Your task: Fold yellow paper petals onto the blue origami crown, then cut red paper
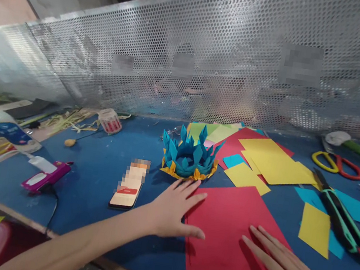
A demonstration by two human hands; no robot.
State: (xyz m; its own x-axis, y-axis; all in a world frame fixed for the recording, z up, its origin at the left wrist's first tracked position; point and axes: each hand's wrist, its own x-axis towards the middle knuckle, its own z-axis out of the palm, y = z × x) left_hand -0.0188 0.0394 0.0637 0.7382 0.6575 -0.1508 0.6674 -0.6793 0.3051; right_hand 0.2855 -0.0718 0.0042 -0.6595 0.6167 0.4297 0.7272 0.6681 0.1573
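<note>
A large red paper sheet (223, 231) lies flat on the blue tabletop. Over its left edge is my left hand (175, 209), fingers spread, holding nothing. My right hand (282, 263) reaches over the sheet's right side with fingers stretched out and nothing in them. Just beyond my left fingertips stands a folded paper piece (190, 154) with blue points and an orange-yellow base. A phone (129, 186) with a lit screen rests to the left of my left hand.
Yellow sheets (267, 159), a small yellow piece (315, 229), scissors (341, 166) and a black-and-green tool (340, 217) lie at right. At left are a purple device (46, 178), a bottle (7, 127) and a clear cup (110, 121). A perforated metal panel (160, 87) stands behind.
</note>
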